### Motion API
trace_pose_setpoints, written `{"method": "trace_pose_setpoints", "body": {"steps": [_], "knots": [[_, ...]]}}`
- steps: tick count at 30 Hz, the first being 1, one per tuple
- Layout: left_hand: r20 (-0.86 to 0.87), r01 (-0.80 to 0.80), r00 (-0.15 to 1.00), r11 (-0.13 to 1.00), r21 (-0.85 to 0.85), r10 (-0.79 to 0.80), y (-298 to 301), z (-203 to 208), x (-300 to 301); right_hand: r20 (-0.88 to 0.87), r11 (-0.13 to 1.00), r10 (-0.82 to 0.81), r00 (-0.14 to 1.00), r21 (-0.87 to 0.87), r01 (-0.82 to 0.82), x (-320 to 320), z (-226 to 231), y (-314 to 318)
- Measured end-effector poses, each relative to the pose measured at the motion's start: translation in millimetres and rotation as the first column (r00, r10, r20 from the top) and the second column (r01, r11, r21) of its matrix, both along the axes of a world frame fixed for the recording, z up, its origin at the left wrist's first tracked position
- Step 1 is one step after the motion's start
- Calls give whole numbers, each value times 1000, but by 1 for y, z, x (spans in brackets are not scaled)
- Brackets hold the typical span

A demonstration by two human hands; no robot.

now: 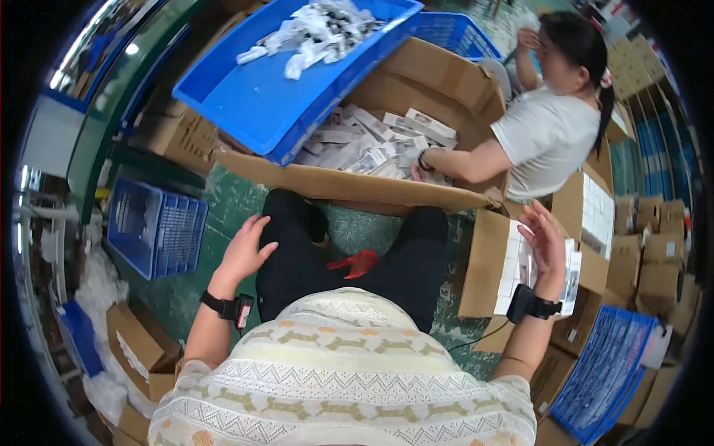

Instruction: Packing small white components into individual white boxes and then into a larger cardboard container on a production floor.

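Note:
My left hand [247, 251] is held beside my left knee, its fingers apart and nothing in it. My right hand [547, 241] hovers at the right over an open carton [482, 256] that holds white packs in rows. Its fingers are spread and loosely bent, and I see nothing held in them. On my lap lies a red object [353, 264] whose kind I cannot make out. In front of my knees stands a large cardboard box [357, 189] with many small white boxes [372, 141] jumbled inside.
A blue tray [245, 104] with white-wrapped pieces [320, 33] rests across the large box. A co-worker [554, 126] sits at the right, one hand in that box. A blue crate [158, 227] stands at the left, a blue bin [602, 375] at the lower right. Stacked cartons [643, 260] line the right.

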State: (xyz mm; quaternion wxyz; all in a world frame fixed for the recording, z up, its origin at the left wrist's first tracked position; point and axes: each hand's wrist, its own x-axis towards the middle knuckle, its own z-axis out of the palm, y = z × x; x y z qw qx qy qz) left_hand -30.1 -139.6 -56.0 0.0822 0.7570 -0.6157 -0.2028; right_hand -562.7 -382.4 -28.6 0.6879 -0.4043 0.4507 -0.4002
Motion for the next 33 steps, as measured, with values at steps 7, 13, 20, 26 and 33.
{"method": "trace_pose_setpoints", "body": {"steps": [7,13,20,26,33], "knots": [[-137,-165,960,887,430,245,31,-46,5,-497,745,530,687,-114,-657,154,91,-71],[-208,-169,932,864,475,296,28,-60,13,-726,484,665,174,242,-841,295,27,-170],[-258,-111,904,770,628,341,13,-59,33,-713,475,700,-41,508,-718,403,-158,-267],[-202,-108,941,806,582,272,13,-67,43,-797,623,604,-11,481,-617,420,-360,-320],[-540,136,817,844,519,201,-26,-60,67,-831,702,556,11,463,-541,363,-540,-284]]}}
